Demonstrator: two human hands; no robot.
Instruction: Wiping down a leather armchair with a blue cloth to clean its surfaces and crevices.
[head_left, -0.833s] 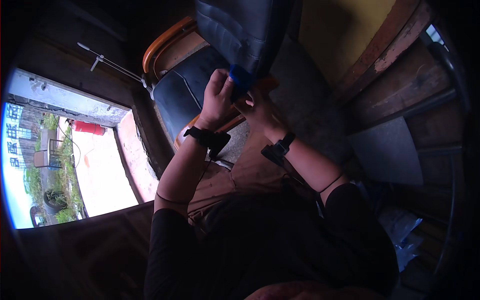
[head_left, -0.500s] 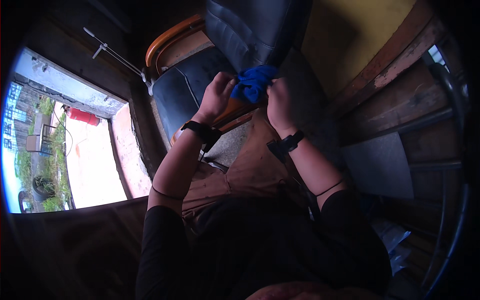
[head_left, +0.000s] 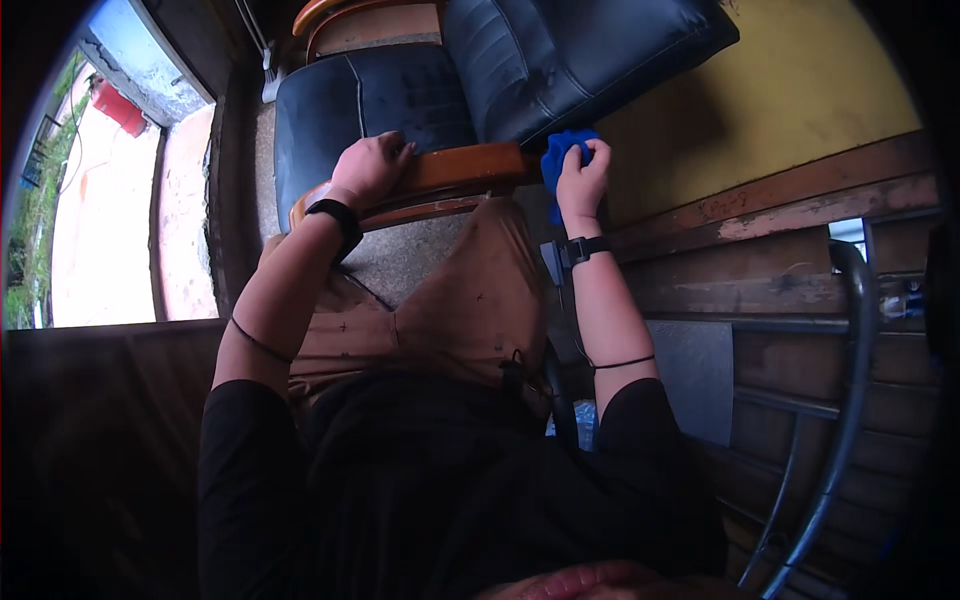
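Observation:
In my right hand [head_left: 582,185] is a bunched blue cloth [head_left: 566,155], pinched between thumb and fingers beside the rear end of a wooden armrest [head_left: 465,161]. My left hand [head_left: 368,170] rests at the front part of that armrest, its fingers curled over the wood. The armrest belongs to a chair with a dark padded seat [head_left: 415,95] and a dark padded backrest [head_left: 590,55]. A seam runs across the seat. Black bands with small devices are on both my wrists.
Behind the chair is a yellow panel [head_left: 800,90] above a worn wooden rail [head_left: 780,195]. To the right stands a bent metal tube frame [head_left: 850,370] with a grey sheet [head_left: 690,375]. A bright opening at left shows a red cylinder [head_left: 118,106]. The far armrest [head_left: 320,15] curves at the top.
Both hands were at the blue cloth; now only the right holds it, farther right by the armrest's rear end. My left hand has moved left onto the armrest. The view has shifted too.

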